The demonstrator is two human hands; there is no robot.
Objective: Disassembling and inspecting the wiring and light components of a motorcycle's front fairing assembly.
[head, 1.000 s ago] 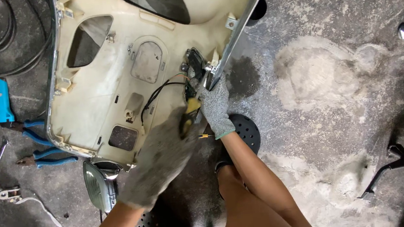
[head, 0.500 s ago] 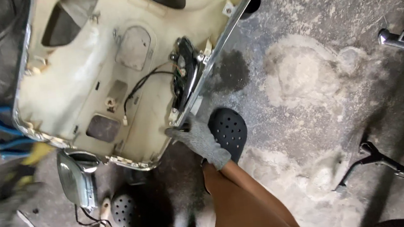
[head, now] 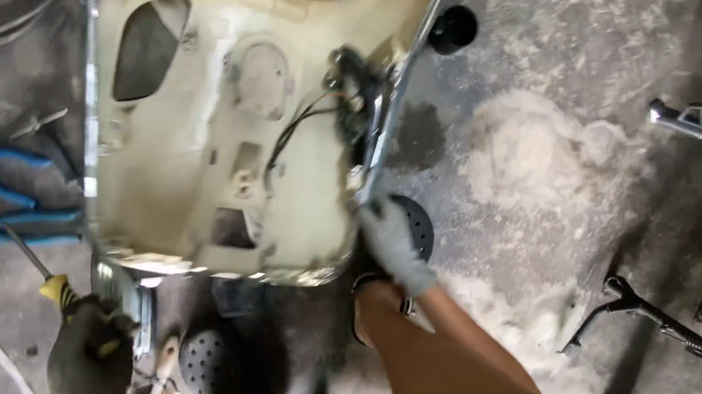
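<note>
Since half a second ago the left hand [head: 90,359] has come out of its blur at the lower left and now shows clearly, its gloved fingers wrapped around the yellow handle of a screwdriver [head: 49,281], whose thin shaft points up and left over the floor. Right hand [head: 389,241], also gloved, has stayed at the lower right edge of the cream panel [head: 200,169], fingers pressed against its metal trim strip [head: 397,101]; whether they curl round the edge cannot be told. Black wires [head: 308,119] run across the panel just above that hand. Blue-handled tools [head: 6,185] lie on the concrete floor [head: 544,46] left of the panel. A black perforated shoe [head: 207,360] sits below it.
</note>
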